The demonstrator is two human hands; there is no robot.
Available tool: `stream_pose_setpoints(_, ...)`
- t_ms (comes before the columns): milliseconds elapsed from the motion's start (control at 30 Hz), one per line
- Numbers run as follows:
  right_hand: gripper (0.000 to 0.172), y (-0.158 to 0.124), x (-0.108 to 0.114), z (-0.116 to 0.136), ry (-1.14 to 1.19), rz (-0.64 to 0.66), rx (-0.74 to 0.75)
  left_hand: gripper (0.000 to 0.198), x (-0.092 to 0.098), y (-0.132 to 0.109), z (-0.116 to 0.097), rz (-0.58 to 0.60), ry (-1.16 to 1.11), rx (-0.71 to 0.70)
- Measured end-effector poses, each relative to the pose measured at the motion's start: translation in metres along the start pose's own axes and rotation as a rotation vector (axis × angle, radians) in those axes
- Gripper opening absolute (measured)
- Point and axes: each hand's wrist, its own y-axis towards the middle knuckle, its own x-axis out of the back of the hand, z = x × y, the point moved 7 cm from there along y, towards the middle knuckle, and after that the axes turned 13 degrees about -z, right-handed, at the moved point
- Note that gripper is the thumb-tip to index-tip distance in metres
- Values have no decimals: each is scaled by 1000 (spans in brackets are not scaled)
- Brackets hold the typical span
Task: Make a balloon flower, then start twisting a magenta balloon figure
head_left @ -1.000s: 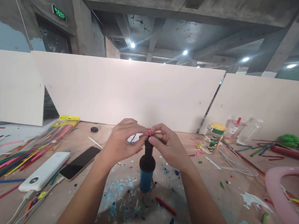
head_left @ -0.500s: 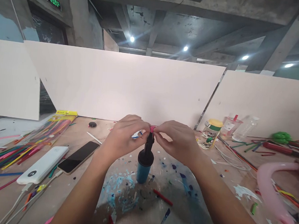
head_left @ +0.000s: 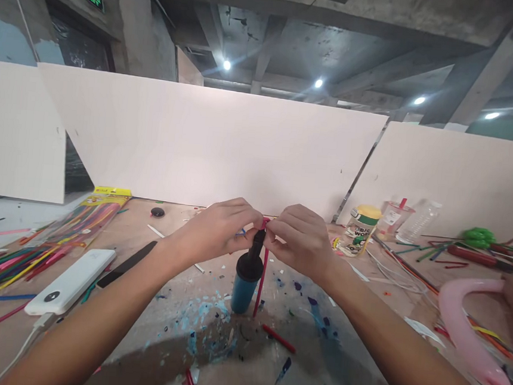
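A balloon pump (head_left: 246,275) with a blue body and black top stands upright on the table in front of me. A thin red uninflated balloon (head_left: 260,283) hangs down from the pump's nozzle to the table. My left hand (head_left: 217,230) and my right hand (head_left: 299,239) meet at the nozzle tip, both with fingertips pinched on the balloon's mouth there. The balloon's opening itself is hidden by my fingers.
A white power bank (head_left: 70,281) and a dark phone (head_left: 126,256) lie at the left beside a packet of coloured long balloons (head_left: 31,245). An inflated pink balloon (head_left: 469,331) curves at the right. A yellow-lidded cup (head_left: 360,228), plastic cups and a bottle (head_left: 420,222) stand at the back right.
The red balloon now hangs straight down beside the pump, where earlier only its pink-red mouth showed at the nozzle. Both hands stay pinched at the nozzle tip.
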Motion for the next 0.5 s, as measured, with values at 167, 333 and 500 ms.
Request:
stream_pose_setpoints(167,20,7,-5,-1,-28,-6,96,9,-6,1,11,68,0,15)
stream_pose_setpoints(333,20,8,-10,-4,-25,74,154,11,-9,1,19,88,-23,14)
stream_pose_setpoints(500,18,7,-14,-7,5,80,96,10,-8,-1,25,53,-104,184)
